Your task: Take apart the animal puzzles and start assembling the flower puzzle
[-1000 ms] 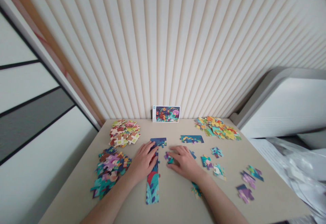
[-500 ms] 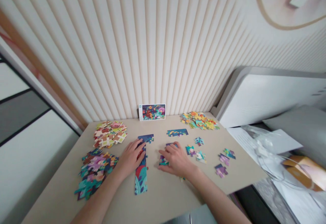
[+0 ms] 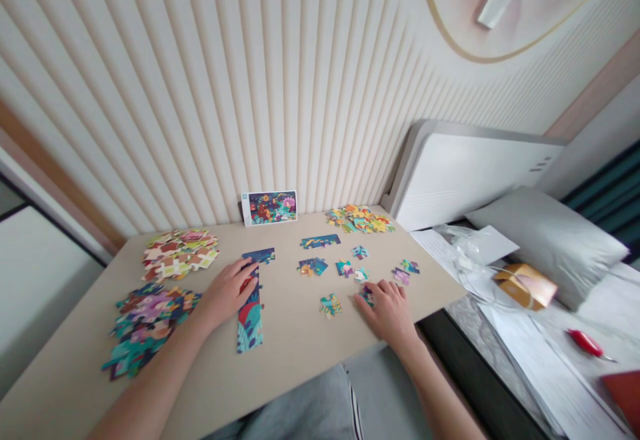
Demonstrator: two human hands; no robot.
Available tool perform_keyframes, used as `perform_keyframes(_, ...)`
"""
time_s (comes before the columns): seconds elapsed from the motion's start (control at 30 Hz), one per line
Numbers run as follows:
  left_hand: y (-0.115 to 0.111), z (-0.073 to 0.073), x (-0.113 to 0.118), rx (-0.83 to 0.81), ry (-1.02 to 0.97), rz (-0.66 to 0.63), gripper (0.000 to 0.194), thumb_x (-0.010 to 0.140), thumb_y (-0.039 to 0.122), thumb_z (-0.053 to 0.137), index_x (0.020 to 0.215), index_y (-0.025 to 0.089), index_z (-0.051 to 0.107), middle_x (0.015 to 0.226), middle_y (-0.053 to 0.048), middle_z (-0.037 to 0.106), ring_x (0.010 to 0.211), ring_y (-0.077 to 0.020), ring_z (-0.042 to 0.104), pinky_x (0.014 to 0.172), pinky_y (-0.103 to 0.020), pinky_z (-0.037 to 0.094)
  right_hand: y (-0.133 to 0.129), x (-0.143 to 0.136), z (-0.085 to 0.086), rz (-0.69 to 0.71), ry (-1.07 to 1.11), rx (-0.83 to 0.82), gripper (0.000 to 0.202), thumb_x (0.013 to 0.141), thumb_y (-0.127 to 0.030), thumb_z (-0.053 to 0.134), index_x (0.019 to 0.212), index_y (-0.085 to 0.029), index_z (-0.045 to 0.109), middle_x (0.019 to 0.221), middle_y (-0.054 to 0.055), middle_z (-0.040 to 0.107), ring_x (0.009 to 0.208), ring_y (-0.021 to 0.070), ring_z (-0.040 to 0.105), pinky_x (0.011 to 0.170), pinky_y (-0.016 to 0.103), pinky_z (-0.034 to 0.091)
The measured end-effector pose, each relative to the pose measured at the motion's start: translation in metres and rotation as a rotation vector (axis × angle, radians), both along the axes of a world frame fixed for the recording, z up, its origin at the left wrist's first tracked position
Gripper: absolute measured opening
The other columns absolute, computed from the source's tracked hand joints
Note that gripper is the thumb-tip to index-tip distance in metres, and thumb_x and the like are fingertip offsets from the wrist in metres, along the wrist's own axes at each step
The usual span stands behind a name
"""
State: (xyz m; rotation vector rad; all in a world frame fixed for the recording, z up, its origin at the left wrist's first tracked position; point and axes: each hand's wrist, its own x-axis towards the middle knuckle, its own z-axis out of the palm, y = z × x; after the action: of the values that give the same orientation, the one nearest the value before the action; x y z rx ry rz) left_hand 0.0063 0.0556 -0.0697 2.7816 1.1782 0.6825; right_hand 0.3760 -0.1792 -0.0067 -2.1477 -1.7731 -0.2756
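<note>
My left hand (image 3: 229,293) lies with outstretched fingers across the upper part of a vertical strip of joined puzzle pieces (image 3: 249,328), hiding some of it. A short dark-blue section (image 3: 261,255) adjoins the strip's top. Over at the right, my right hand (image 3: 389,310) is low over the table, its thumb and fingers around a purple-and-teal puzzle piece (image 3: 367,295), partly covered. Left of that hand is a loose green-and-yellow piece (image 3: 330,305). Farther back are a blue-and-orange joined bit (image 3: 313,267) and a long blue section (image 3: 321,241).
Piles of puzzle pieces lie at the left, one red and cream (image 3: 180,253), one teal and purple (image 3: 145,327). A yellow pile (image 3: 360,219) is at the back right. A picture card (image 3: 271,208) leans on the wall. Beside the table, a bed holds papers and a pillow (image 3: 547,240).
My right hand has moved rightward from beside the strip, with the purple-and-teal puzzle piece. My left hand has stayed on the strip. The camera view has turned right.
</note>
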Motion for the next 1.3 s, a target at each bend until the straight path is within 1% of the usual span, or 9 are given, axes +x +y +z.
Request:
perform_keyframes(0.13, -0.002, 0.001, -0.001, 0.001, 0.008, -0.001, 0.050, 0.099, 0.047, 0.041, 0.136, 0.020, 0.059, 0.142, -0.013, 0.053, 0.132, -0.0296, 0.050, 0.113, -0.048, 0.040, -0.014, 0.028, -0.012, -0.068, 0.041, 0.054, 0.041, 0.097, -0.055, 0.048, 0.119, -0.027, 0.068, 0.103, 0.009, 0.067, 0.100, 0.0271, 0.059, 0.090, 0.040, 0.040)
perform_keyframes(0.23, -0.004, 0.003, -0.002, -0.004, -0.003, -0.002, 0.048, 0.098, 0.047, 0.042, 0.135, 0.021, 0.060, 0.143, -0.011, 0.053, 0.131, -0.0293, 0.051, 0.113, -0.049, 0.040, -0.022, 0.062, -0.019, -0.188, 0.049, 0.139, 0.040, 0.100, -0.048, 0.042, 0.116, -0.025, 0.070, 0.109, 0.009, 0.066, 0.104, 0.0281, 0.058, 0.091, 0.042, 0.041)
perform_keyframes(0.33, -0.005, 0.003, -0.001, -0.008, -0.005, -0.002, 0.047, 0.099, 0.046, 0.042, 0.136, 0.022, 0.060, 0.143, -0.011, 0.053, 0.132, -0.0290, 0.050, 0.113, -0.049, 0.040, -0.026, 0.102, -0.028, -0.260, 0.066, 0.141, 0.040, 0.098, -0.047, 0.043, 0.115, -0.024, 0.071, 0.106, 0.010, 0.068, 0.102, 0.0289, 0.059, 0.091, 0.043, 0.043)
perform_keyframes(0.5, -0.002, 0.000, -0.002, -0.005, -0.014, 0.000, 0.048, 0.098, 0.046, 0.042, 0.135, 0.021, 0.060, 0.142, -0.012, 0.054, 0.131, -0.0296, 0.051, 0.113, -0.049, 0.040, -0.017, 0.152, -0.041, -0.330, 0.153, 0.119, 0.045, 0.095, -0.048, 0.044, 0.117, -0.021, 0.071, 0.101, 0.012, 0.069, 0.097, 0.0280, 0.063, 0.090, 0.040, 0.045)
perform_keyframes(0.63, -0.004, 0.001, -0.002, -0.004, -0.005, 0.002, 0.049, 0.099, 0.047, 0.041, 0.136, 0.021, 0.060, 0.143, -0.012, 0.053, 0.132, -0.0299, 0.050, 0.113, -0.049, 0.040, 0.001, 0.175, -0.043, -0.422, 0.171, 0.061, 0.059, 0.090, -0.061, 0.047, 0.125, -0.017, 0.067, 0.105, 0.015, 0.068, 0.097, 0.0309, 0.064, 0.087, 0.043, 0.046)
perform_keyframes(0.77, -0.006, 0.004, -0.001, -0.008, 0.012, 0.008, 0.048, 0.100, 0.045, 0.040, 0.137, 0.022, 0.058, 0.143, -0.011, 0.052, 0.132, -0.0291, 0.049, 0.113, -0.048, 0.039, 0.016, 0.185, -0.041, -0.475, 0.158, 0.002, 0.069, 0.084, -0.073, 0.048, 0.118, -0.018, 0.071, 0.106, 0.018, 0.068, 0.097, 0.0347, 0.063, 0.084, 0.046, 0.045)
perform_keyframes(0.93, -0.006, 0.003, -0.001, 0.002, 0.015, 0.007, 0.048, 0.100, 0.045, 0.040, 0.137, 0.021, 0.058, 0.142, -0.012, 0.053, 0.132, -0.0290, 0.049, 0.113, -0.048, 0.039, 0.020, 0.184, -0.044, -0.464, 0.219, 0.079, 0.067, 0.078, -0.075, 0.055, 0.113, -0.021, 0.071, 0.106, 0.016, 0.070, 0.099, 0.0344, 0.064, 0.084, 0.046, 0.045)
perform_keyframes(1.2, -0.006, 0.002, -0.002, 0.009, 0.023, 0.011, 0.048, 0.099, 0.045, 0.041, 0.138, 0.021, 0.057, 0.143, -0.012, 0.052, 0.133, -0.0296, 0.048, 0.114, -0.048, 0.039, 0.006, 0.176, -0.041, -0.267, 0.801, 0.397, 0.059, 0.073, -0.069, 0.068, 0.099, -0.015, 0.067, 0.073, 0.009, 0.072, 0.059, 0.0199, 0.062, 0.052, 0.028, 0.044)
perform_keyframes(1.3, -0.006, 0.001, -0.002, 0.018, 0.024, 0.012, 0.048, 0.100, 0.045, 0.040, 0.138, 0.022, 0.057, 0.143, -0.011, 0.052, 0.132, -0.0293, 0.048, 0.113, -0.048, 0.040, 0.002, 0.173, -0.036, -0.276, 0.869, 0.417, 0.059, 0.071, -0.067, 0.071, 0.097, -0.015, 0.067, 0.063, 0.006, 0.069, 0.049, 0.0168, 0.058, 0.043, 0.025, 0.037)
